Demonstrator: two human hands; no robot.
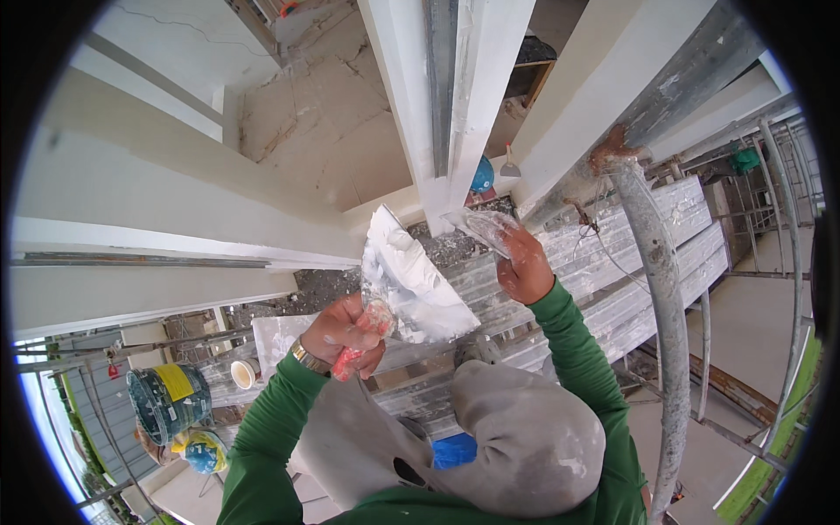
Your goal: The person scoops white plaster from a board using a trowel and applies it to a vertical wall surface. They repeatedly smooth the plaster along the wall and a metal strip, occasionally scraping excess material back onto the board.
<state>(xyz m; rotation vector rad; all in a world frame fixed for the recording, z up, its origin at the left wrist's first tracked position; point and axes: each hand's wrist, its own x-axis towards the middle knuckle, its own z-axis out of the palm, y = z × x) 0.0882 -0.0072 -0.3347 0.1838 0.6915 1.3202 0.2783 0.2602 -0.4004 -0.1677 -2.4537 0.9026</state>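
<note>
My left hand (339, 334) is closed around the red handle of a wide putty knife (374, 317). A thick heap of white putty (407, 276) covers much of its broad blade, which is tilted up in front of my knees. My right hand (527, 267) grips a second putty knife (481, 229), its blade smeared with white. This blade points left toward the foot of a white column (464, 166); whether it touches the column I cannot tell. The right tool's handle is hidden in my fingers.
I am low on scaffold planks (604, 254) spattered with white. A scaffold pipe (656, 289) rises close on my right. At left stand a dark bucket (171, 398), a white cup (245, 374) and a blue-and-yellow container (204, 451). A scraper (510, 163) leans beyond the column, near a blue round object (482, 175).
</note>
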